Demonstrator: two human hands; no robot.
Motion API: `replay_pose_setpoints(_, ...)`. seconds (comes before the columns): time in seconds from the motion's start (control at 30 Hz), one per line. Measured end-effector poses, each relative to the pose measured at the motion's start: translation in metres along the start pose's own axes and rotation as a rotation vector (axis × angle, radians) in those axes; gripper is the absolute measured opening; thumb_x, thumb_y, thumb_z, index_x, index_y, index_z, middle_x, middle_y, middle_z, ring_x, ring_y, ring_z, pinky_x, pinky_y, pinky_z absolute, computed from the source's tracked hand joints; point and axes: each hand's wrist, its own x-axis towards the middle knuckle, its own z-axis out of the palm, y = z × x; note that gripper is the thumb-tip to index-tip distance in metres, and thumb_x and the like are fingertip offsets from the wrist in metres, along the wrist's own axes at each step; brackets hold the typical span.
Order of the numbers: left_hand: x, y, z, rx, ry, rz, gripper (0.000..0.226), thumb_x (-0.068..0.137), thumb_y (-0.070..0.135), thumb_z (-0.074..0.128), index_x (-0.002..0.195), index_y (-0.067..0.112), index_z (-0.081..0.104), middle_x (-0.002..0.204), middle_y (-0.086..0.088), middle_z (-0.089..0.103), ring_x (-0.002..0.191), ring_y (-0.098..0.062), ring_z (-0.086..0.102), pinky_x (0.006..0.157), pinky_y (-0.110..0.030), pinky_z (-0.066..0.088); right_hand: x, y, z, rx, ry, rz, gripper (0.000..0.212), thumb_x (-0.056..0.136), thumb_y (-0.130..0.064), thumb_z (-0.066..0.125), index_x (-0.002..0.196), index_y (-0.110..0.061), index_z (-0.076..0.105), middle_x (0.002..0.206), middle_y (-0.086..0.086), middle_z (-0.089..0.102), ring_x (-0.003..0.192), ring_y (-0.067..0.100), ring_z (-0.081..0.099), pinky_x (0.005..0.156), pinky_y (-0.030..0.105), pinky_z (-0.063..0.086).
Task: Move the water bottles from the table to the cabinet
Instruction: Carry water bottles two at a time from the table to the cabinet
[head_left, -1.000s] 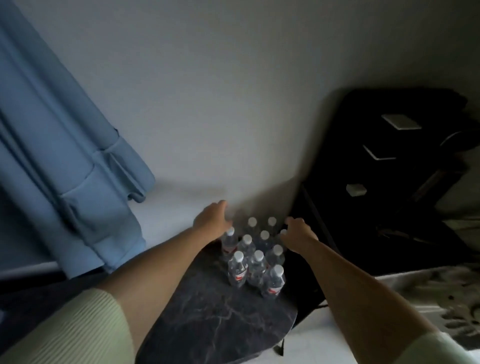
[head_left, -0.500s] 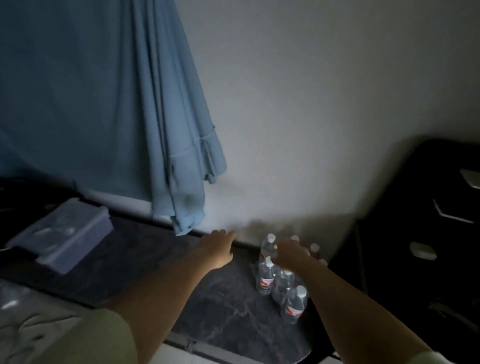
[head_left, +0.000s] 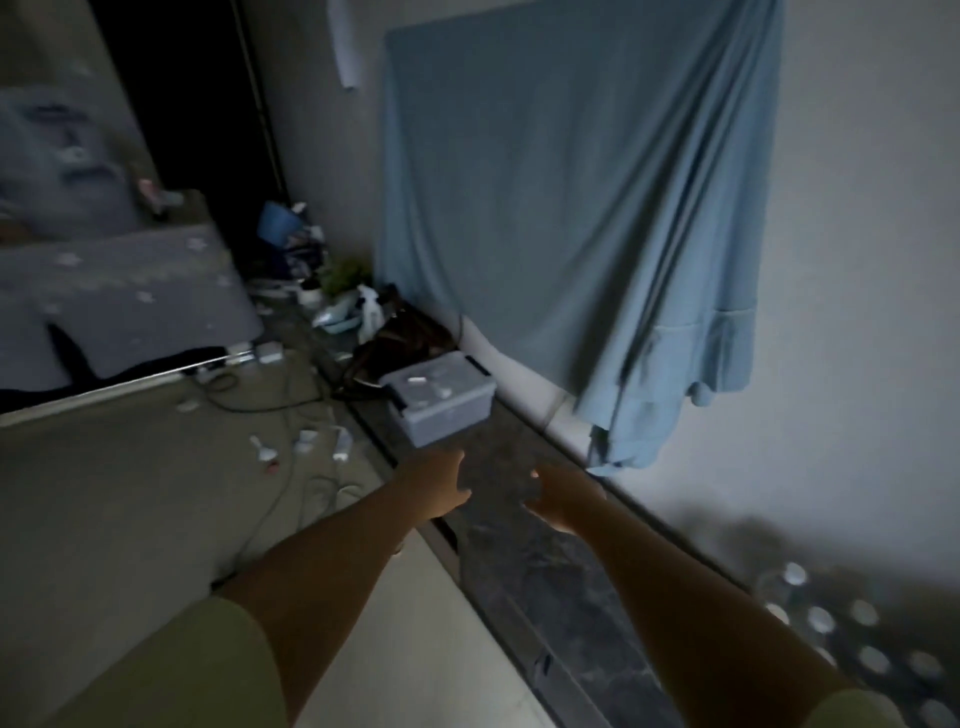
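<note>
The water bottles (head_left: 852, 639), clear plastic with pale round caps, stand upright in a tight cluster on the dark marbled table (head_left: 550, 582) at its far right end against the wall, blurred enough that perhaps eight or nine caps show.

Hands: two, left hand (head_left: 434, 486) and right hand (head_left: 563, 496), both empty with fingers (head_left: 457, 460) spread.

Water bottles (head_left: 852, 644): about eight white caps counted, clustered on the dark marble counter (head_left: 545, 587), well right of and nearer the camera than the right-hand fingers; blur kept the count from being exact.

Grey lidded box (head_left: 441, 397): one, on the counter just beyond the left-hand fingers.

Blue cloth (head_left: 582, 208): one, hung on the wall above and beyond both sets of fingers.

Blue tub (head_left: 278, 223): one, far beyond the left-hand fingers.

Small white items on the floor (head_left: 156, 467): several; number could not be told.
</note>
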Motion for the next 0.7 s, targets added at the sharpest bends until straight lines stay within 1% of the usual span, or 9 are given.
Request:
replay_pose_setpoints(0.1,-0.046,-0.062,-0.005,-0.029,0.023,-0.142,0.054,0.089,0.038,0.058,0.136,0.016,0.04,0.135,-0.011,0.051,0.125,-0.029,0.05,0.097,-0.038,0.043,-0.009,-0.061,0.024,0.012,-0.039,-0.083,0.058,0.091,-0.046,0.053,0.143,-0.024,0.039,0.151,0.007,0.037,0.139,0.029,0.035,0.111,0.046,0.035)
replay_pose_setpoints(0.17,-0.079,-0.096,-0.005,-0.006,0.043,-0.214,0.049,0.089,0.038,0.058,0.13,0.015,0.043,0.129,-0.014,0.053,0.121,-0.031,0.051,0.095,-0.039,0.043,-0.02,-0.094,0.041,0.003,-0.059,-0.125,0.06,0.091,-0.046,0.054,0.143,-0.022,0.038,0.151,0.006,0.038,0.138,0.029,0.036,0.111,0.046,0.035)
replay_pose_setpoints(0.33,-0.177,-0.168,0.011,0.008,0.049,-0.347,0.051,0.09,0.044,0.054,0.13,0.016,0.041,0.129,-0.012,0.051,0.121,-0.031,0.05,0.097,-0.04,0.042,-0.057,-0.184,0.084,-0.105,-0.118,-0.255,0.058,0.093,-0.045,0.054,0.14,-0.016,0.039,0.144,0.011,0.044,0.132,0.03,0.043,0.106,0.045,0.041)
replay_pose_setpoints(0.47,-0.252,-0.224,0.026,-0.029,0.069,-0.48,0.046,0.09,0.044,0.051,0.126,0.017,0.043,0.129,-0.01,0.051,0.122,-0.029,0.049,0.098,-0.04,0.042,-0.083,-0.271,0.111,-0.165,-0.136,-0.404,0.056,0.093,-0.044,0.053,0.14,-0.016,0.038,0.14,0.011,0.044,0.13,0.03,0.044,0.106,0.043,0.04)
replay_pose_setpoints(0.6,-0.315,-0.283,0.021,-0.06,0.069,-0.621,0.056,0.093,0.043,0.05,0.139,0.016,0.034,0.138,-0.011,0.045,0.129,-0.029,0.043,0.104,-0.04,0.038,-0.114,-0.36,0.135,-0.231,-0.152,-0.565,0.049,0.091,-0.042,0.054,0.132,-0.017,0.044,0.133,0.011,0.049,0.126,0.03,0.047,0.1,0.041,0.042)
replay_pose_setpoints(0.7,-0.355,-0.322,0.016,-0.105,0.099,-0.716,0.06,0.092,0.043,0.053,0.141,0.014,0.032,0.139,-0.011,0.044,0.131,-0.028,0.042,0.106,-0.041,0.039,-0.13,-0.418,0.149,-0.271,-0.163,-0.693,0.045,0.091,-0.041,0.054,0.128,-0.016,0.048,0.131,0.011,0.051,0.123,0.031,0.049,0.098,0.041,0.043)
